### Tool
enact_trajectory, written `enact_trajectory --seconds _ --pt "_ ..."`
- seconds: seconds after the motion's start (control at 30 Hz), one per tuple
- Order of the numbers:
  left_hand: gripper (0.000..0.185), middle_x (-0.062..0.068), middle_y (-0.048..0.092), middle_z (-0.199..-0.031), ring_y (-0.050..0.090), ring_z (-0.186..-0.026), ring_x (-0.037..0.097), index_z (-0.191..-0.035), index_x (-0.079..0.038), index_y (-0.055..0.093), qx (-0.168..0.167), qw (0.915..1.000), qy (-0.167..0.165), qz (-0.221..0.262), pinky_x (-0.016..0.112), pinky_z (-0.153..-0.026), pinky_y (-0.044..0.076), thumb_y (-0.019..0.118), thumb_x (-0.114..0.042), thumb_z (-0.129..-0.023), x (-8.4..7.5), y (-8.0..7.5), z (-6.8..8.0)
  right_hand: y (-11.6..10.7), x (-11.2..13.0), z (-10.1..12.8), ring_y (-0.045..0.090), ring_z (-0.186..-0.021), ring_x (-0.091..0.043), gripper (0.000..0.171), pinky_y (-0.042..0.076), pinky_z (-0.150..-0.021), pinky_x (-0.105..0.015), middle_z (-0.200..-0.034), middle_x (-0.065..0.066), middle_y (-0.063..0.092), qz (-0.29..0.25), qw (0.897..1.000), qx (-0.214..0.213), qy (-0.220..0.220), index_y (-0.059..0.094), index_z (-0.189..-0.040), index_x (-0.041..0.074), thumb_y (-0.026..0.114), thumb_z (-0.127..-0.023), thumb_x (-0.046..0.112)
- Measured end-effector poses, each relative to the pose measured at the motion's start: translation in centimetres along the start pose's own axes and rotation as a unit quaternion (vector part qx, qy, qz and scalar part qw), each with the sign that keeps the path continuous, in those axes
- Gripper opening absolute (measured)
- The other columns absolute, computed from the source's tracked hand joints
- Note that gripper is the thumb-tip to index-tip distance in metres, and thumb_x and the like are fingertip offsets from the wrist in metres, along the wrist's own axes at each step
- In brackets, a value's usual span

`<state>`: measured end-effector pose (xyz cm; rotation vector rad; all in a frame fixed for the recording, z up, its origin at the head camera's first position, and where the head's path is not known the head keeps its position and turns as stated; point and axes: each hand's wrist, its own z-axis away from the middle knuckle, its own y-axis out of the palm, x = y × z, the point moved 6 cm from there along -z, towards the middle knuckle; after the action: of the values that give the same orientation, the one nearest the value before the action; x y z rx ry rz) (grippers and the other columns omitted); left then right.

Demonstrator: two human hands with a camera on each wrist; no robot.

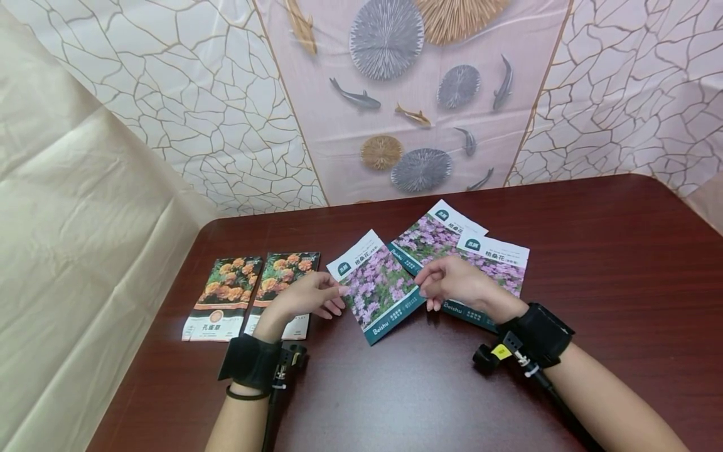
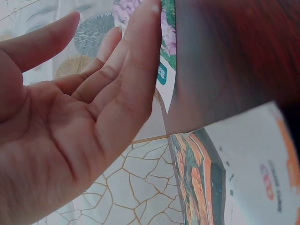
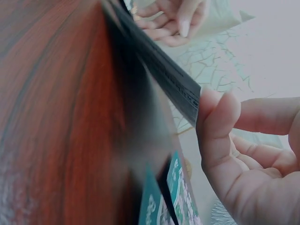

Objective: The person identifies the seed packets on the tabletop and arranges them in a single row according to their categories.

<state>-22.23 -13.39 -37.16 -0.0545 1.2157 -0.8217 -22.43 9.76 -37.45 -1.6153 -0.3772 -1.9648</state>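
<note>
My right hand [image 1: 460, 282] pinches the right edge of a purple-flower seed packet [image 1: 377, 289] between thumb and fingers. In the right wrist view this packet [image 3: 173, 79] is seen almost edge-on, lifted off the table. My left hand [image 1: 307, 295] is by the packet's left edge, palm visible and fingers relaxed in the left wrist view; whether a fingertip touches the packet I cannot tell. Two more purple-flower packets, one behind [image 1: 420, 242] and one to the right [image 1: 499, 251], overlap on the table, partly hidden by my right hand.
Two orange-flower seed packets, an outer one [image 1: 226, 289] and an inner one [image 1: 282, 273], lie side by side on the left of the dark red wooden table [image 1: 610, 282]. My left forearm covers part of the inner one. A patterned cloth [image 1: 395, 125] hangs behind the table.
</note>
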Motion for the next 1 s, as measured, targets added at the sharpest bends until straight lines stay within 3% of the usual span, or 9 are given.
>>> enact_trajectory --seconds 0.2,0.43,0.63,0.83,1.0 --pt "0.029 0.014 0.065 -0.079 0.064 -0.067 0.02 -0.102 0.009 0.057 0.014 0.9997 -0.013 0.013 0.033 -0.061 0.055 0.049 -0.019 -0.096 0.3 0.3 -0.2 -0.5 0.7 0.3 0.059 -0.061 -0.021 0.024 0.052 -0.058 -0.034 -0.077 -0.014 0.061 -0.025 0.999 -0.011 -0.025 0.05 -0.106 -0.017 0.05 -0.084 -0.01" --pt "0.031 0.017 0.065 -0.081 0.065 -0.067 0.021 -0.105 0.011 0.056 0.027 0.9985 -0.016 0.046 0.035 -0.063 0.055 0.046 -0.017 -0.097 0.3 0.8 -0.3 -0.4 1.6 0.7 0.06 -0.06 -0.017 0.021 0.052 -0.056 -0.028 -0.077 -0.011 0.059 -0.101 0.994 -0.018 -0.046 0.048 -0.104 -0.015 0.052 -0.084 -0.012" --pt "0.032 0.019 0.065 -0.083 0.066 -0.073 0.024 -0.106 0.012 0.056 0.032 0.9967 -0.014 0.074 0.037 -0.065 0.055 0.045 -0.016 -0.097 0.1 1.2 -0.4 -0.5 2.8 1.3 0.061 -0.06 -0.017 0.018 0.052 -0.055 -0.029 -0.075 -0.011 0.061 -0.12 0.988 -0.019 -0.092 0.051 -0.103 -0.013 0.053 -0.085 -0.011" --pt "0.031 0.022 0.063 -0.087 0.065 -0.078 0.027 -0.106 0.012 0.053 0.0 0.9914 -0.004 0.13 0.04 -0.07 0.054 0.042 -0.016 -0.099 -0.3 0.8 -0.4 -0.2 3.6 1.8 0.062 -0.061 -0.018 0.015 0.052 -0.054 -0.027 -0.074 -0.011 0.061 -0.147 0.979 0.013 -0.143 0.056 -0.1 -0.008 0.055 -0.086 -0.009" --pt "0.029 0.018 0.061 -0.087 0.064 -0.075 0.022 -0.106 0.01 0.051 -0.036 0.9867 -0.001 0.158 0.037 -0.071 0.054 0.043 -0.016 -0.098 -0.5 0.2 -0.4 0.1 3.7 1.7 0.062 -0.061 -0.018 0.013 0.052 -0.054 -0.028 -0.073 -0.012 0.061 -0.15 0.978 0.023 -0.141 0.057 -0.098 -0.007 0.056 -0.085 -0.008"
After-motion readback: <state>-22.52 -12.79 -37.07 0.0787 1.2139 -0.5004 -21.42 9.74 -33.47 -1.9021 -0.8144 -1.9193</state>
